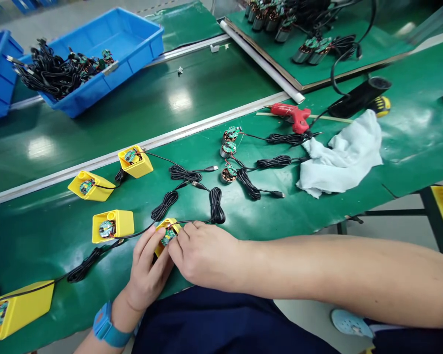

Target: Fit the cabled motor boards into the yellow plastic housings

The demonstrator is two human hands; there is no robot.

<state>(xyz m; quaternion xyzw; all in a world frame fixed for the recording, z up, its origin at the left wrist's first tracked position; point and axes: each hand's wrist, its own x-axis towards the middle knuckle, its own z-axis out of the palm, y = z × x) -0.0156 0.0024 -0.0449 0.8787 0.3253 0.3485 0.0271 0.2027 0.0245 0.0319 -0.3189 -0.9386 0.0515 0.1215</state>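
Looking forward and down from the head view across a green workbench (pixel 51 246). Holding, at the near edge, a yellow holder (pixel 169 224) between both hands: left hand (pixel 145 268) curled narrow around its near side, with a blue wristwatch (pixel 109 327) on that wrist, and right hand (pixel 203 255) reaching across from the right, fingers (pixel 184 236) closed down on top. Sitting in that holder, half hidden by fingers, a round circuit board (pixel 168 237), with a black cable (pixel 192 221) trailing off toward a coil on the bench. Whether the board sits fully down: impossible to tell from here.

Counting as done, by how things lie: four more yellow holders (pixel 112 226) spread along the bench, each with a round board seated inside and a black cable running out. Counting as left: three motors (pixel 229 147) lying loose beside coiled cables (pixel 276 161), with no holder around them, and a blue bin (pixel 133 61) heaped with more cables and boards (pixel 55 73). Lying further right, a red glue gun (pixel 291 115) and a crumpled white rag (pixel 341 157). Standing beyond, on a green board (pixel 372 54), rows of motors (pixel 310 51).
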